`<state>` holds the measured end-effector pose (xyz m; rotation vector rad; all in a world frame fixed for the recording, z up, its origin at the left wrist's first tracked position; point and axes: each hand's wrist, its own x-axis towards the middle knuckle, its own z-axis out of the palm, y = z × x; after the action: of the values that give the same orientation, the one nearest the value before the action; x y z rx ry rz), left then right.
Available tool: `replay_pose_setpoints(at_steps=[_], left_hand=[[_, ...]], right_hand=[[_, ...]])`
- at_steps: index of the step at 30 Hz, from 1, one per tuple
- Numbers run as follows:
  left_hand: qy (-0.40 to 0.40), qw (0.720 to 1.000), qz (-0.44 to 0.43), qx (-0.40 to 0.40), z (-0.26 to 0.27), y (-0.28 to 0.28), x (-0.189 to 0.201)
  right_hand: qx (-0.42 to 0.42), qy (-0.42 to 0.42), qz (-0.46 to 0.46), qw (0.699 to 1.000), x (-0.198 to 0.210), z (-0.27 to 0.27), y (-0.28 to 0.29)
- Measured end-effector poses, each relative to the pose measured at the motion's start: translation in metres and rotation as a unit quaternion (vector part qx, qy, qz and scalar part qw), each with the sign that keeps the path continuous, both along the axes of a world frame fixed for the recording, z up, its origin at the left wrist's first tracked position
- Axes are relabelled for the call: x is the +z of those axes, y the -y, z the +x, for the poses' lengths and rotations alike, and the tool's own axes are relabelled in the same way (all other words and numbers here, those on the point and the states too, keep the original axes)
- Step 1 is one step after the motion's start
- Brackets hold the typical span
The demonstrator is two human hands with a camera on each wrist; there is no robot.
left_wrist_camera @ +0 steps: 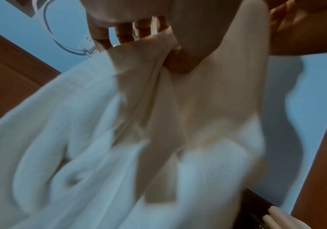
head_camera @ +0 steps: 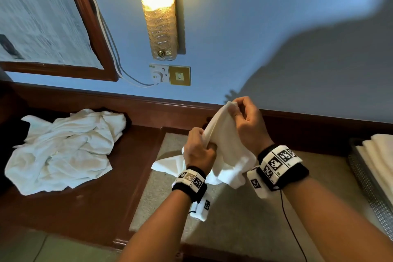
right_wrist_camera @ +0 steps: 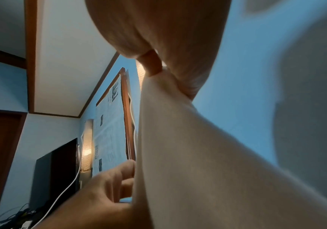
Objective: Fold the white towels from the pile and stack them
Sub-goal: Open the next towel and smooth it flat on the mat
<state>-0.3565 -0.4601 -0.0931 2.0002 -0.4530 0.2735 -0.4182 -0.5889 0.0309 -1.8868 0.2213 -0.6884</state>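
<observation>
A white towel [head_camera: 225, 144] hangs in the air between both hands above the grey mat [head_camera: 244, 215]. My right hand [head_camera: 244, 117] pinches its top corner, held highest. Lower down, my left hand [head_camera: 198, 149] grips a bunched part of the same towel. In the left wrist view the towel [left_wrist_camera: 119, 139] fills the picture and the left hand's fingers [left_wrist_camera: 145, 31] curl into it. In the right wrist view the towel [right_wrist_camera: 198, 155] drops from the right hand's fingertips [right_wrist_camera: 153, 65]. A crumpled pile of white towels [head_camera: 63, 149] lies to the left. Folded towels [head_camera: 380, 155] sit at the right edge.
A dark wooden ledge [head_camera: 95, 208] carries the pile, with a raised wooden rail [head_camera: 148, 106] along the blue wall. A perforated metal basket [head_camera: 368, 187] holds the folded towels. A lit wall lamp [head_camera: 158, 10], a socket with a white cable [head_camera: 161, 74] and a framed sheet [head_camera: 42, 17] hang on the wall.
</observation>
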Motion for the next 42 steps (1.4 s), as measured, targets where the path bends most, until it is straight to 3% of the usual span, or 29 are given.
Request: replay_pose_setpoints(at_steps=[5,10,14,18,20,22,24,25,26,28,31,36,38,40,42], left_hand=[[-0.059,0.996,0.065,-0.028,0.014,-0.004,-0.014],[-0.146,0.981,0.115,-0.051,0.029,-0.013,-0.018],[-0.179,0.975,0.006,-0.132,0.045,-0.016,-0.013],[-0.118,0.971,-0.024,-0.205,0.060,-0.022,0.027],[-0.081,0.970,0.003,-0.227,0.061,-0.019,0.052],[-0.062,0.958,0.093,-0.263,0.059,-0.014,0.064],[-0.066,0.916,0.239,-0.317,0.052,-0.011,0.064],[-0.102,0.894,0.263,-0.347,0.047,-0.011,0.061],[-0.156,0.885,0.237,-0.370,0.041,-0.011,0.059],[-0.212,0.906,0.097,-0.353,0.034,-0.006,0.055],[-0.164,0.941,-0.056,-0.291,0.038,0.010,0.056],[-0.155,0.927,-0.057,-0.336,0.026,0.024,0.086],[-0.123,0.929,-0.048,-0.345,0.021,0.030,0.086],[-0.142,0.926,-0.056,-0.345,0.018,0.033,0.085],[-0.181,0.921,-0.073,-0.337,0.016,0.036,0.087]], right_hand=[[-0.097,0.072,0.039,0.992,0.014,0.002,0.012],[-0.166,0.095,0.022,0.981,0.010,0.001,0.030],[-0.261,0.083,0.025,0.961,-0.003,-0.001,0.049],[-0.288,0.008,-0.018,0.957,-0.023,-0.010,0.076],[-0.277,0.001,-0.024,0.961,-0.028,-0.011,0.074],[-0.257,0.020,-0.006,0.966,-0.030,-0.009,0.067],[-0.214,0.033,0.012,0.976,-0.032,-0.008,0.061],[-0.183,0.034,0.024,0.982,-0.034,-0.007,0.060],[-0.146,0.032,0.043,0.988,-0.035,-0.007,0.059],[-0.076,0.017,0.080,0.994,-0.037,-0.009,0.056],[0.003,-0.027,0.078,0.997,-0.039,-0.017,0.052],[0.048,-0.033,0.088,0.994,-0.036,-0.021,0.054],[0.031,-0.023,0.107,0.994,-0.034,-0.021,0.053],[0.010,-0.026,0.111,0.993,-0.033,-0.022,0.051],[-0.069,-0.025,0.048,0.996,-0.037,-0.024,0.048]])
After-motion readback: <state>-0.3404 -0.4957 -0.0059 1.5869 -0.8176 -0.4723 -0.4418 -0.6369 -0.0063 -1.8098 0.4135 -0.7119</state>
